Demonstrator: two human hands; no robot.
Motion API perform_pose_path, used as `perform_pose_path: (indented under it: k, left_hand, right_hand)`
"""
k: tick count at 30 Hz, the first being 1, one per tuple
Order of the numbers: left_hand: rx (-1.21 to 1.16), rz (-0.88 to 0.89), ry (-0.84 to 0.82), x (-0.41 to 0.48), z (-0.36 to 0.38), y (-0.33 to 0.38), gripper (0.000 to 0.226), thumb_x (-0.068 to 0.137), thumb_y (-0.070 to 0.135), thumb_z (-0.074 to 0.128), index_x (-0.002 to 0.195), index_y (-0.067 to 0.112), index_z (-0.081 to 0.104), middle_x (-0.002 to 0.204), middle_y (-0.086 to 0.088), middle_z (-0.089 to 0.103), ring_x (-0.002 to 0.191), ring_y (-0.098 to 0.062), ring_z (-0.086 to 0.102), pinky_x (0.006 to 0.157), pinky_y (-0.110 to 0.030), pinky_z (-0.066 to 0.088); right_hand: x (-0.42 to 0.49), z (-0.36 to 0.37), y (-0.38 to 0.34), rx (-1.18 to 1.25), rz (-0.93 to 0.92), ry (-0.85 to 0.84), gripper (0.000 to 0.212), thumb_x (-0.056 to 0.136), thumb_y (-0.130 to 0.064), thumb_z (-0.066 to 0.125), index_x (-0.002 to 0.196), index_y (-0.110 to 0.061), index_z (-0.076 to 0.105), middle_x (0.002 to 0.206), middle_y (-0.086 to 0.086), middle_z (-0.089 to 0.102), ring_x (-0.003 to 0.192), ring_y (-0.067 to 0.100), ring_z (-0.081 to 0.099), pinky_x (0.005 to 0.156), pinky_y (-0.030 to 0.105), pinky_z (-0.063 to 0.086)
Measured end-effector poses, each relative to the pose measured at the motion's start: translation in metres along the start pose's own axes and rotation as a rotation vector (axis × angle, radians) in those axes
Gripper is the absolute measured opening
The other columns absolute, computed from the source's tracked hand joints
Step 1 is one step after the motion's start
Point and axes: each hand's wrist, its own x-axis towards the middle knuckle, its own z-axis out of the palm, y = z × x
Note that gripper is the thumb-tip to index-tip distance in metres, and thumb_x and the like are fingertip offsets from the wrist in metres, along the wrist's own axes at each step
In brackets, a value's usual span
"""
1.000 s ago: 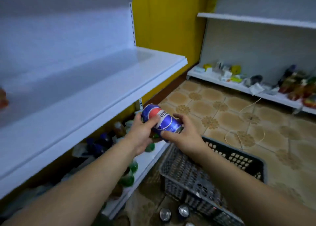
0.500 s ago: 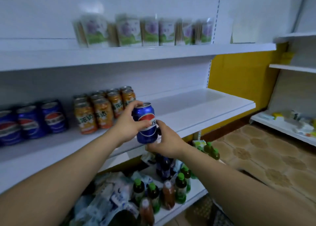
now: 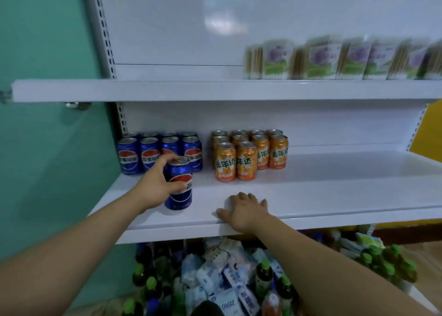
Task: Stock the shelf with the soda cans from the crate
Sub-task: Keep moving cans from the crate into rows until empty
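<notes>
My left fingers [image 3: 165, 160] grip the can [image 3: 179, 191] | upright, just in front of blue row [image 3: 134, 155] | right hand [image 3: 244, 211] flat, open, farther from row

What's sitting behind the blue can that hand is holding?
Behind the held blue can, upright blue cola cans stand in rows farther back on the shelf. The left hand and can cover parts of two.

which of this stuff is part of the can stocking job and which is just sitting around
In the job: blue can in the left hand; middle shelf, with the right hand resting on its edge; rows of blue cans and orange cans behind.
Lying about: packets on the upper shelf; bottles and pouches below.
</notes>
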Motion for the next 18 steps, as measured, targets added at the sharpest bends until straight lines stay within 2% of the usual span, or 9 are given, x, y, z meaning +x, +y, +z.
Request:
perform_pose_path:
  k: [2, 4, 6, 9, 10, 13, 15, 18]
  left_hand:
    - [0.002, -0.014, 0.016, -0.003, -0.016, -0.013, 0.063, 0.076, 0.001, 0.076, 0.120, 0.034, 0.045, 0.108, 0.012, 0.057, 0.093, -0.003, 0.058, 0.085, -0.028, 0.043]
    - [-0.001, -0.021, 0.039, -0.006, -0.028, -0.025, 0.063, 0.076, 0.000, 0.076, 0.120, 0.033, 0.046, 0.108, 0.012, 0.058, 0.095, -0.004, 0.059, 0.083, -0.028, 0.044]
    - [-0.001, -0.015, 0.067, -0.007, -0.039, -0.036, 0.064, 0.076, -0.001, 0.076, 0.121, 0.032, 0.045, 0.110, 0.012, 0.058, 0.098, -0.008, 0.061, 0.086, -0.030, 0.047]
    - [0.059, 0.025, 0.100, -0.006, -0.051, -0.049, 0.063, 0.078, -0.003, 0.073, 0.123, 0.032, 0.045, 0.118, 0.006, 0.055, 0.099, -0.004, 0.059, 0.083, -0.020, 0.048]
    - [0.101, 0.037, 0.130, -0.004, -0.055, -0.055, 0.063, 0.079, -0.003, 0.071, 0.126, 0.030, 0.044, 0.124, 0.002, 0.052, 0.102, -0.006, 0.057, 0.085, -0.020, 0.048]
    - [0.189, 0.049, 0.204, 0.002, -0.064, -0.071, 0.067, 0.080, 0.002, 0.071, 0.132, 0.033, 0.042, 0.136, -0.007, 0.045, 0.118, -0.018, 0.051, 0.100, -0.039, 0.047]
    - [0.186, 0.051, 0.197, 0.005, -0.065, -0.077, 0.073, 0.077, 0.006, 0.076, 0.126, 0.045, 0.039, 0.135, -0.006, 0.046, 0.118, -0.021, 0.053, 0.100, -0.042, 0.048]
    - [0.224, 0.075, 0.212, 0.012, -0.064, -0.084, 0.074, 0.076, 0.006, 0.076, 0.122, 0.049, 0.037, 0.133, -0.004, 0.045, 0.117, -0.022, 0.053, 0.099, -0.043, 0.049]
  right_hand:
    - [0.010, 0.003, -0.020, -0.039, -0.019, -0.033, 0.082, 0.089, -0.074, 0.026, 0.151, -0.019, 0.026, 0.159, 0.010, 0.019, 0.145, 0.033, 0.014, 0.113, 0.062, 0.009]
    - [0.019, 0.004, -0.040, -0.051, -0.050, -0.061, 0.085, 0.089, -0.075, 0.025, 0.153, -0.019, 0.021, 0.161, 0.010, 0.012, 0.147, 0.033, 0.008, 0.114, 0.062, 0.006]
    - [0.026, 0.008, -0.055, -0.069, -0.076, -0.071, 0.087, 0.088, -0.077, 0.023, 0.154, -0.021, 0.018, 0.162, 0.010, 0.009, 0.147, 0.033, 0.006, 0.114, 0.062, 0.006]
    - [0.033, 0.015, -0.061, -0.115, -0.091, -0.025, 0.085, 0.086, -0.078, 0.019, 0.153, -0.026, 0.017, 0.161, 0.009, 0.010, 0.147, 0.032, 0.008, 0.113, 0.063, 0.008]
    - [0.034, 0.017, -0.060, -0.123, -0.097, -0.004, 0.084, 0.085, -0.078, 0.018, 0.152, -0.027, 0.020, 0.160, 0.008, 0.013, 0.146, 0.031, 0.011, 0.112, 0.063, 0.011]
    - [0.034, 0.020, -0.057, -0.132, -0.110, 0.033, 0.081, 0.084, -0.078, 0.018, 0.147, -0.028, 0.027, 0.156, 0.007, 0.021, 0.142, 0.030, 0.018, 0.110, 0.061, 0.016]
    - [0.035, 0.021, -0.058, -0.137, -0.111, 0.049, 0.079, 0.083, -0.079, 0.018, 0.143, -0.029, 0.031, 0.153, 0.007, 0.026, 0.139, 0.030, 0.023, 0.108, 0.060, 0.020]
    - [0.034, 0.023, -0.058, -0.133, -0.120, 0.075, 0.076, 0.082, -0.078, 0.018, 0.138, -0.029, 0.035, 0.150, 0.006, 0.031, 0.137, 0.029, 0.026, 0.107, 0.058, 0.022]
